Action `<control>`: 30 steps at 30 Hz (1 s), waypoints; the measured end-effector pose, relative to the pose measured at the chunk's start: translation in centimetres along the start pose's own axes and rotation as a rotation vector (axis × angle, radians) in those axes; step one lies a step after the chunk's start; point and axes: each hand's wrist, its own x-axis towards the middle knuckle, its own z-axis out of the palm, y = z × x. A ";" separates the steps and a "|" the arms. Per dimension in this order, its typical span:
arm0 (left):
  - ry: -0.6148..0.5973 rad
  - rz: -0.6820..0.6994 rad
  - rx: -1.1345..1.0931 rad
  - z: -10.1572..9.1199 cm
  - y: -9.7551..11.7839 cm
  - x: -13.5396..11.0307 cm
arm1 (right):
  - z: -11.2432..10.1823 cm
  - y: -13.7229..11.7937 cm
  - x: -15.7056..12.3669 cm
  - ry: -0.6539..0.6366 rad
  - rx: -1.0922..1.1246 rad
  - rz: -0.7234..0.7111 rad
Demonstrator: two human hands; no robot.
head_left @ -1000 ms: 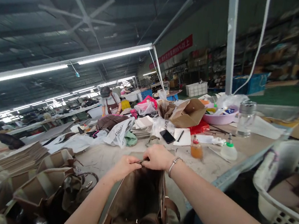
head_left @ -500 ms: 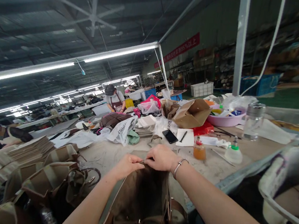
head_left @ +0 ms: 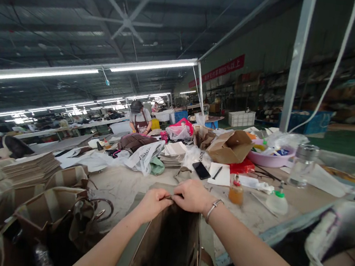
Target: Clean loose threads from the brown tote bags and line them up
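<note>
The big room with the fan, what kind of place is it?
Probably a bag workshop: there's an open bag in front, more bags to its left, and rows of strip lights overhead.

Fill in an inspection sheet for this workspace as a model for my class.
Surface: worktable, dark marks on it.
Work pieces: open brown bag at the hands; more bags to the left.
Clutter: smartphone, pen on white paper, bottle of orange liquid, lilac basin, lidded clear tumbler.
Hands: left hand and right hand both pinch the bag's edge.
Cables: white cord beside a metal post.
Surroundings: ceiling fan, red banner, co-worker in an apron.
</note>
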 end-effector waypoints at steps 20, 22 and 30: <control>-0.055 0.093 0.237 -0.2 1.9 -0.6 | 0.7 1.5 -1.5 0.007 0.145 0.029; 0.001 0.135 0.302 0.3 1.8 -0.6 | 0.6 1.6 -1.6 0.003 0.146 0.049; 0.094 0.079 0.411 0.2 1.2 -0.3 | -0.1 0.5 -0.5 -0.034 -0.039 0.050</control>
